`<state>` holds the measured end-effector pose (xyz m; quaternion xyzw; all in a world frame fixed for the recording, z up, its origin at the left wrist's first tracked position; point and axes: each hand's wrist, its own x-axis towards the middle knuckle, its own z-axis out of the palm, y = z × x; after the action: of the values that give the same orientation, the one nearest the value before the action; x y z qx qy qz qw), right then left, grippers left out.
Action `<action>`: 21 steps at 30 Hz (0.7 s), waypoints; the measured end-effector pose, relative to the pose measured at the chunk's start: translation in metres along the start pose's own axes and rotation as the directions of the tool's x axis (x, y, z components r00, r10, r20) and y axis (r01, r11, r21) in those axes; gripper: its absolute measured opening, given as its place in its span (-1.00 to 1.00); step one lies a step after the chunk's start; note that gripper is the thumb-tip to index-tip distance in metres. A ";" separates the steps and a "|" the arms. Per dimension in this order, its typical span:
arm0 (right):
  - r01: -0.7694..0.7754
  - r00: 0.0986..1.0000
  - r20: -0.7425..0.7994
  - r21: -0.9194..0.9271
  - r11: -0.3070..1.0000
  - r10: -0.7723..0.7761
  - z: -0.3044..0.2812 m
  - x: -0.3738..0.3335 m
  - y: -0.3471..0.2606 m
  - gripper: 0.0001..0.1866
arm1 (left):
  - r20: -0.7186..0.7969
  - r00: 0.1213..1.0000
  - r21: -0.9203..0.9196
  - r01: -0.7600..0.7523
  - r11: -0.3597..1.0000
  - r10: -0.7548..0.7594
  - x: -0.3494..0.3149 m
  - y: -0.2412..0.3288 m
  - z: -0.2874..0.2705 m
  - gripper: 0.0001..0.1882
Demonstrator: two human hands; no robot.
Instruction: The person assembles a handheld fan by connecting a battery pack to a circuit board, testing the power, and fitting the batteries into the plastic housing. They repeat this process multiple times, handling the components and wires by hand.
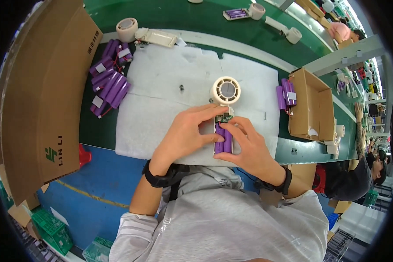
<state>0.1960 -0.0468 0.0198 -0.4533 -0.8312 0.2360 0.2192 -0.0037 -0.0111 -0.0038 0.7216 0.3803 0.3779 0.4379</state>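
Two hands press purple battery cells into a white handheld fan on a foam pad.

Head view: the left hand (185, 133) lies flat, fingers together, tips on the purple cells (222, 140) in the fan (225, 91) handle; the right hand (249, 146) pinches the cells with thumb and curled fingers. Everything sits mid-pad on white foam (157, 100), loose purple battery packs (109, 83) heaped to the left, an open cardboard box (312, 105) to the right.

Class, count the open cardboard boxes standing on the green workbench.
2: a large cardboard box on the far left, a small cardboard box right of the white foam mat. Others farther along may be hidden.
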 end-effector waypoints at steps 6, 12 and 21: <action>-0.014 0.992 -0.128 -0.241 0.970 -0.018 -0.013 0.080 0.036 -0.33 | -0.278 0.945 -0.200 0.116 0.973 -0.170 0.002 -0.009 0.005 -0.41; -0.159 0.970 -0.243 -0.528 0.834 0.031 -0.094 0.188 0.062 -0.37 | -0.353 0.904 -0.334 0.119 0.935 -0.241 -0.009 -0.023 0.001 -0.55; -0.183 0.974 -0.077 -0.824 0.535 0.215 -0.251 0.226 0.403 -0.65 | -0.274 0.961 -0.192 -0.030 0.981 -0.024 -0.010 -0.016 -0.003 -0.76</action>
<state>0.4914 0.3883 0.0145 -0.5902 -0.7908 -0.1500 -0.0611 -0.0144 -0.0135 -0.0194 0.6166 0.3976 0.5104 0.4486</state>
